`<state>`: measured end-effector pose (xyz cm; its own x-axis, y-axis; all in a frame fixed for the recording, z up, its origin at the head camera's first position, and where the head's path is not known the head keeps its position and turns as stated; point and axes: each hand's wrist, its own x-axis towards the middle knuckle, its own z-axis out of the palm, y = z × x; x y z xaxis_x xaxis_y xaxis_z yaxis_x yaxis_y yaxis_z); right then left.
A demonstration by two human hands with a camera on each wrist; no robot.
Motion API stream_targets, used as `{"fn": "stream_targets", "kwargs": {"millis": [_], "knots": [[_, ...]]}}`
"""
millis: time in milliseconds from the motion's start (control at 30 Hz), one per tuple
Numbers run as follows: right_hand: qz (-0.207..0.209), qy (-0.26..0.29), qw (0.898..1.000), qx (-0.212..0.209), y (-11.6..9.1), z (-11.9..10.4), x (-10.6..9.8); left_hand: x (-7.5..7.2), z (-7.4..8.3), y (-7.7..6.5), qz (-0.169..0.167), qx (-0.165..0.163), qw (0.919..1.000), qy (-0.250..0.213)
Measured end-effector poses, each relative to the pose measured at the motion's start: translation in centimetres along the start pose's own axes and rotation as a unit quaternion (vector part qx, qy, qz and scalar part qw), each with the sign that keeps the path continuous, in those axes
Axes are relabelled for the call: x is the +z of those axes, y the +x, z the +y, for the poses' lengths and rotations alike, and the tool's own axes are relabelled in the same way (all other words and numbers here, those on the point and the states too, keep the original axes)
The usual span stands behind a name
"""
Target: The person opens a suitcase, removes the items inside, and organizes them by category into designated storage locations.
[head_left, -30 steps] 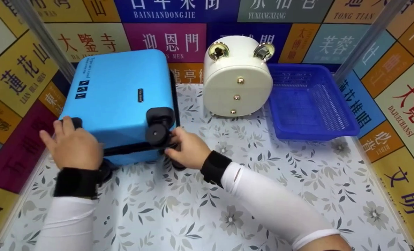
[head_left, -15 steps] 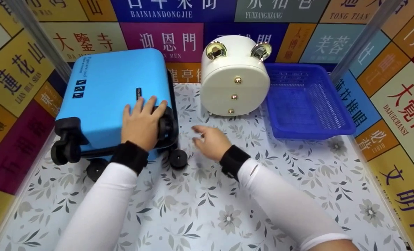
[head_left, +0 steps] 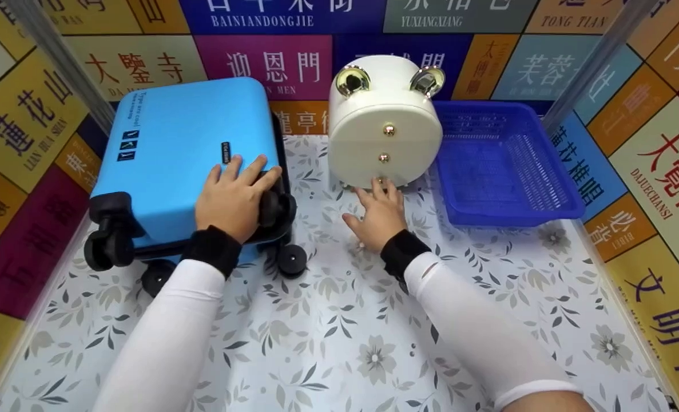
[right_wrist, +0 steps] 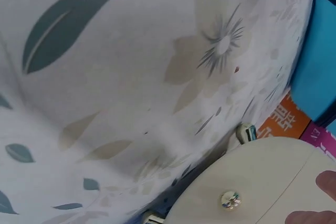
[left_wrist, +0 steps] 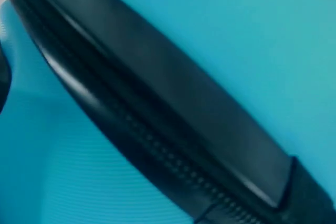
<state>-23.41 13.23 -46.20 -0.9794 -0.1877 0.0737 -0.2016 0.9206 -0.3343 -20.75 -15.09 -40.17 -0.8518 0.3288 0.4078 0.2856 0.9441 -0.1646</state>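
A light blue suitcase [head_left: 173, 131] lies at the left with its black wheels toward me. My left hand [head_left: 230, 197] rests on its near right corner, fingers spread and fairly straight. The suitcase's black zipped edge [left_wrist: 157, 103] fills much of the left wrist view, where the hand does not show. At the lower front of a white rounded case [head_left: 356, 143] with gold knobs and two shiny ears is my right hand [head_left: 380, 217], its fingers extended. Those fingertips [right_wrist: 312, 217] show near the case's front in the right wrist view; whether they touch it I cannot tell.
A blue plastic basket [head_left: 459, 217] stands right of the white case. Leaf-patterned sheeting [head_left: 328, 320] covers the surface. Panels with printed characters [head_left: 265, 66] form the back and sides, with clear posts at the corners.
My left hand moved from the suitcase's left corner to its right one. My right hand let go of the wheel area and moved right to the white case. The suitcase barely shifted.
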Motion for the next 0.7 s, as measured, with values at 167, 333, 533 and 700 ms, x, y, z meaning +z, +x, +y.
{"fn": "stream_targets", "kwargs": {"millis": [167,333,533,700], "knots": [[-0.019,0.000,1.000,0.008,-0.2,0.5,-0.1,0.3,0.0,-0.2,0.011,0.011,0.9998,0.008],[-0.022,-0.005,1.000,0.004,-0.2,0.4,-0.2,-0.1,0.5,-0.1,-0.002,0.016,0.9998,0.014],[-0.018,0.002,1.000,0.001,-0.2,0.2,-0.3,-1.2,1.2,0.9,-0.069,0.022,0.9973,-0.011],[-0.015,0.007,1.000,-0.006,-0.4,0.2,-0.1,-1.3,0.9,0.8,-0.070,0.042,0.9962,-0.028]]}}
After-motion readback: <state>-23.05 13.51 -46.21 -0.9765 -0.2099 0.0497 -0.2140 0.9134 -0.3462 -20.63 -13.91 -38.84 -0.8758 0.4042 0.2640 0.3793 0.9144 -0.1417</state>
